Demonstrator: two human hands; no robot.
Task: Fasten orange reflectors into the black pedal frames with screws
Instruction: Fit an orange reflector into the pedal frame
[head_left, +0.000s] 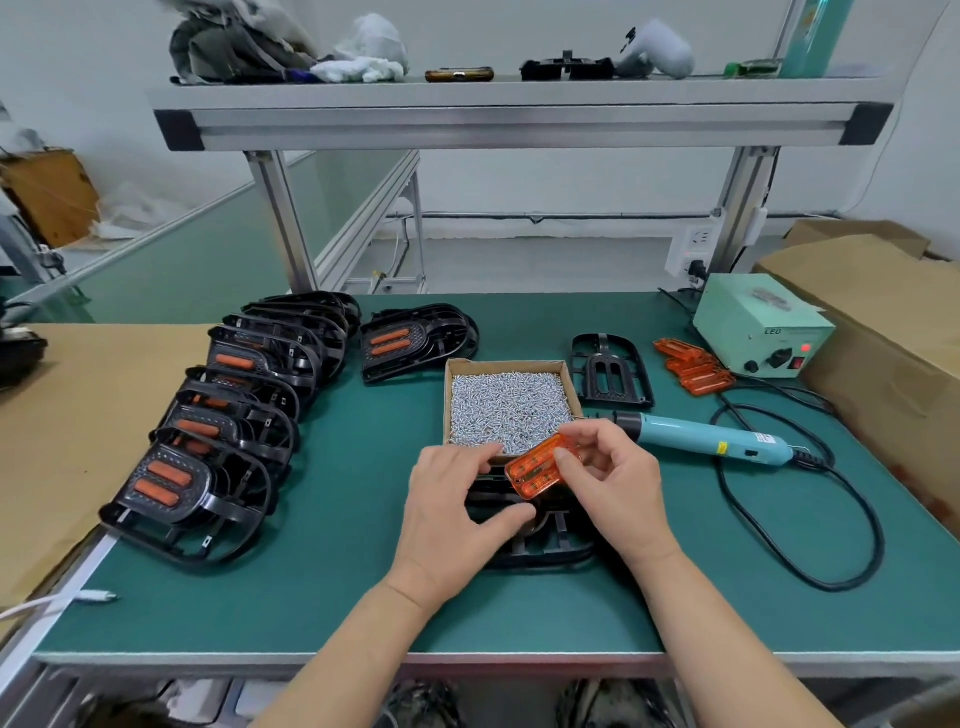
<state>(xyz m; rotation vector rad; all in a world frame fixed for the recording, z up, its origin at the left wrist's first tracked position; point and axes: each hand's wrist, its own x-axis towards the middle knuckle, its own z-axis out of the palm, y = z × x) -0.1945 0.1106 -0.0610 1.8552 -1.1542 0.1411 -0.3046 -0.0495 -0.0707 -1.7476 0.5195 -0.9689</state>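
Observation:
My right hand (610, 478) pinches an orange reflector (537, 467) by its right end, holding it tilted just above a black pedal frame (545, 540) lying on the green mat. My left hand (457, 506) grips the left side of that frame, thumb hooked over an inner bar. Directly behind the hands sits a cardboard tray of screws (506, 410). A blue electric screwdriver (711, 439) lies to the right, untouched. Spare orange reflectors (693, 366) lie in a small pile at the back right, and an empty black frame (610, 371) lies beside the tray.
A row of several assembled pedals (228, 415) runs along the left, one more (415, 340) behind the tray. The screwdriver's power box (761, 325) and looping black cable (810, 525) occupy the right. Cardboard boxes (893, 322) stand far right; a shelf (519, 111) spans overhead.

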